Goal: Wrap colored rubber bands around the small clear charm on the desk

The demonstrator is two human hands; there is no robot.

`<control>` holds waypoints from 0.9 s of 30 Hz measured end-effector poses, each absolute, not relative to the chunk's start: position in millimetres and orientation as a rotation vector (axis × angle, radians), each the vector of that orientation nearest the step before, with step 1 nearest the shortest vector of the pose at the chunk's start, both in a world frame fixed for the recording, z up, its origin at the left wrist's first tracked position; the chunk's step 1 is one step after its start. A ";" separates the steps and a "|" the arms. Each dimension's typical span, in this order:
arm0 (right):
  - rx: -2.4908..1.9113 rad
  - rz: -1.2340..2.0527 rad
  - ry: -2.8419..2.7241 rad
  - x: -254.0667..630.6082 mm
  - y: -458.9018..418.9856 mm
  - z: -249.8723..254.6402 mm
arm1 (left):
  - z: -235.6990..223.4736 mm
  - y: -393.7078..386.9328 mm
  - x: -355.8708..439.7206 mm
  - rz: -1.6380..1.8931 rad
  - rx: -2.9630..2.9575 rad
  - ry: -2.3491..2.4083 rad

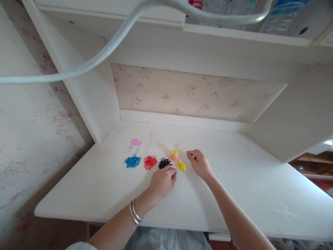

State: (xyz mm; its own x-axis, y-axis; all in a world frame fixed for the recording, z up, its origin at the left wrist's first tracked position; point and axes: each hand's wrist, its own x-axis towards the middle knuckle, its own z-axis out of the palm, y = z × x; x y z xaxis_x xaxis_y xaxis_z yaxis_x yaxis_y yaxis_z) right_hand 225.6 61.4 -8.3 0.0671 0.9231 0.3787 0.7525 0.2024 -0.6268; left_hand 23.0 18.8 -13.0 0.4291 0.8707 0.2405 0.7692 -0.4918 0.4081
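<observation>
Small loose bands, apparently rubber bands, lie in separate piles on the white desk: blue bands (132, 161), red bands (150, 162), black bands (164, 162) and yellow bands (180, 165). Behind the yellow pile is a small clear container (175, 151) with a pink end and more yellow bands inside. My left hand (164, 180) is closed with curled fingers, just in front of the black and yellow piles. To the right of the container, my right hand (199, 162) is closed in a pinch. What either hand holds, if anything, is too small to see.
A pink cap-like piece (135, 142) lies behind the blue pile. The white desk (234, 184) has side panels and a low back ledge. Overhead, a white curved tube (114, 41) crosses in front of a shelf with plastic bottles (282, 15).
</observation>
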 end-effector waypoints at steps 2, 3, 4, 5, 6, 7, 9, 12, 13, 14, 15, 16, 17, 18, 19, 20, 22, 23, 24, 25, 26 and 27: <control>-1.651 0.334 -1.729 234.0 53.2 -30.5 | -13.3 18.5 26.2 0.572 2.461 1.470; -1.676 0.351 -1.742 236.7 49.4 -39.2 | -13.4 18.2 28.1 0.549 2.469 1.486; -1.694 0.358 -1.767 238.3 45.9 -45.8 | -13.5 17.8 30.0 0.526 2.478 1.502; -1.705 0.358 -1.805 239.0 43.0 -50.2 | -13.5 17.2 31.9 0.502 2.488 1.516; -1.711 0.346 -1.850 238.9 40.7 -52.6 | -13.6 16.5 33.6 0.480 2.499 1.529; -1.712 0.326 -1.891 238.3 39.0 -53.5 | -13.7 15.7 35.0 0.457 2.509 1.540; -1.711 0.278 -1.935 236.7 37.1 -52.7 | -14.1 14.1 37.4 0.427 2.525 1.562; -1.703 0.250 -1.906 236.1 35.7 -50.5 | -14.7 13.4 40.8 0.408 2.545 1.583; -1.697 0.253 -1.896 236.5 35.3 -50.2 | -14.8 13.8 42.2 0.403 2.550 1.595; -1.688 0.257 -1.891 237.1 34.7 -50.0 | -15.0 14.7 43.9 0.400 2.553 1.614; -1.676 0.261 -1.892 237.8 34.1 -49.8 | -15.2 15.8 45.8 0.399 2.554 1.635; -1.663 0.263 -1.896 238.5 33.5 -49.6 | -15.4 17.2 47.9 0.399 2.555 1.656; -1.650 0.267 -1.901 239.1 33.0 -49.3 | -15.7 18.7 50.0 0.396 2.557 1.672; -1.638 0.272 -1.900 239.6 32.6 -49.1 | -16.0 20.3 52.0 0.390 2.560 1.682; -1.630 0.279 -1.893 239.9 32.3 -49.0 | -16.4 21.7 53.9 0.382 2.565 1.686; -1.626 0.289 -1.880 240.2 32.1 -48.9 | -16.9 23.0 55.4 0.374 2.569 1.686; -1.619 0.308 -1.845 240.6 31.9 -49.3 | -18.2 24.9 57.6 0.362 2.574 1.683; -1.614 0.316 -1.828 240.7 31.8 -49.7 | -18.9 25.6 58.2 0.360 2.573 1.683; -1.606 0.323 -1.813 240.9 31.8 -50.2 | -19.7 26.0 58.4 0.363 2.572 1.684; -1.598 0.328 -1.799 241.0 31.8 -50.8 | -20.4 26.4 58.4 0.368 2.571 1.687; -1.591 0.334 -1.788 241.0 31.8 -51.3 | -21.0 26.6 58.4 0.372 2.569 1.690; -1.585 0.340 -1.779 241.0 31.8 -51.7 | -21.5 26.9 58.3 0.376 2.571 1.693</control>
State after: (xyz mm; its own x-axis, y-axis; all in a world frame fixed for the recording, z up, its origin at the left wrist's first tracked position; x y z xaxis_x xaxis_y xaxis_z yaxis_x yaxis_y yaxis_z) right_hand 241.0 31.8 -51.7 0.0140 0.9427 0.3333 0.7532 0.2093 -0.6236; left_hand 58.3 26.9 -21.5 0.3745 0.9098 0.1788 0.9000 -0.4031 0.1658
